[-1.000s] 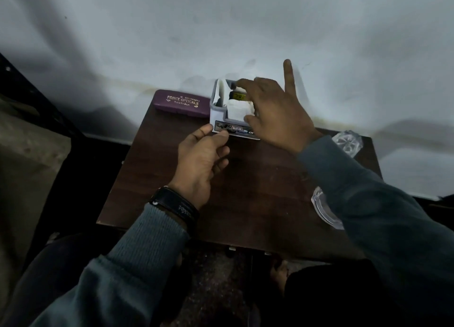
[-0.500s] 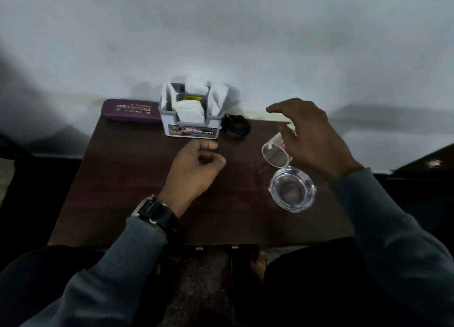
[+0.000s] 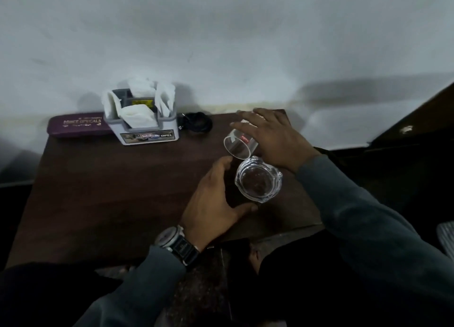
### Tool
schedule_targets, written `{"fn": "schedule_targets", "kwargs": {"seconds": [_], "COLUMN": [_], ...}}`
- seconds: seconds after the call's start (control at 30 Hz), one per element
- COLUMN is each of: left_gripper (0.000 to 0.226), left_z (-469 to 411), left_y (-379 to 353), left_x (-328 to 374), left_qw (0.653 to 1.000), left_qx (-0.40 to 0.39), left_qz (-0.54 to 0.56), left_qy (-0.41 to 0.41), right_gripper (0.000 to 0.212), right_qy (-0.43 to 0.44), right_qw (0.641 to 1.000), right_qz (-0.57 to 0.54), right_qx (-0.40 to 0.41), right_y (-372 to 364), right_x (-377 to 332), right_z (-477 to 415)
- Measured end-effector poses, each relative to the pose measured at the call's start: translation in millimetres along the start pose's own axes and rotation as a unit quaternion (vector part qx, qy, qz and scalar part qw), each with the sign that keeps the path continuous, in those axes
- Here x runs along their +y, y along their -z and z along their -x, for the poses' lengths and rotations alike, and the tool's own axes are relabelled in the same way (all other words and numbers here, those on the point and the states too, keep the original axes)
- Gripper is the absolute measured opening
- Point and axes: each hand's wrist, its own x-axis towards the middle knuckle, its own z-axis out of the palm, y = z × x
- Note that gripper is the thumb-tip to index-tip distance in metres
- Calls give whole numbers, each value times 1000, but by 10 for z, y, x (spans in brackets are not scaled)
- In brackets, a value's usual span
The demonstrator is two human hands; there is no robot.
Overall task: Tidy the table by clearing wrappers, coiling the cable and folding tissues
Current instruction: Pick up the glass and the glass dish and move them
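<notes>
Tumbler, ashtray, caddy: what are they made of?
Tumbler: clear, thin-walled, tabletop shows through, probably glass. Ashtray: thick clear moulded body with bright highlights, looks like pressed glass. Caddy: matte grey, opaque, rounded moulded corners, likely plastic.

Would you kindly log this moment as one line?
right hand: on tilted glass | left hand: open beside ashtray | tissues: in holder

A dim corner of a home, it seems: a small dark wooden tabletop pushed against a bare, stained white wall. On it sit a maroon spectacle case, a grey organiser stuffed with tissues, a coiled black cable, a drinking glass and a glass ashtray.
</notes>
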Motion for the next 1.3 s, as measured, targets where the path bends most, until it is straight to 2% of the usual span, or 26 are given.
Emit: {"fn": "schedule_targets", "kwargs": {"seconds": [0.13, 0.3, 0.43, 0.6, 0.83, 1.0, 1.13, 1.3], "left_gripper": [109, 119, 136, 140, 126, 115, 108, 107], "left_z": [-9, -66, -101, -156, -168, -145, -189, -496], "left_y": [-147, -306, -480, -588, -583, -530, -428, -243], "left_x": [2, 36, 63, 92, 106, 82, 120, 158], "left_qw": [1000, 997, 997, 993, 991, 990, 985, 979], "left_qx": [-2, 34, 53, 86, 92, 111, 157, 197], "left_qz": [17, 58, 60, 76, 93, 82, 67, 58], "left_qy": [-16, -30, -8, 0, 1, 3, 1, 3], "right_gripper": [82, 73, 64, 56, 59, 69, 75, 76], "right_qy": [7, 11, 10, 10, -3, -73, -172, -293], "right_qw": [1000, 1000, 999, 999, 998, 983, 928, 784], "right_qz": [-11, -8, -22, -21, -7, -108, -248, -401], "right_qx": [4, 25, 35, 44, 67, 127, 219, 371], "right_y": [-54, -146, -130, -115, -129, -60, 38, 212], "right_x": [-1, 15, -15, -38, -28, 97, 123, 24], "right_z": [-55, -79, -83, -84, -107, -50, 50, 143]}}
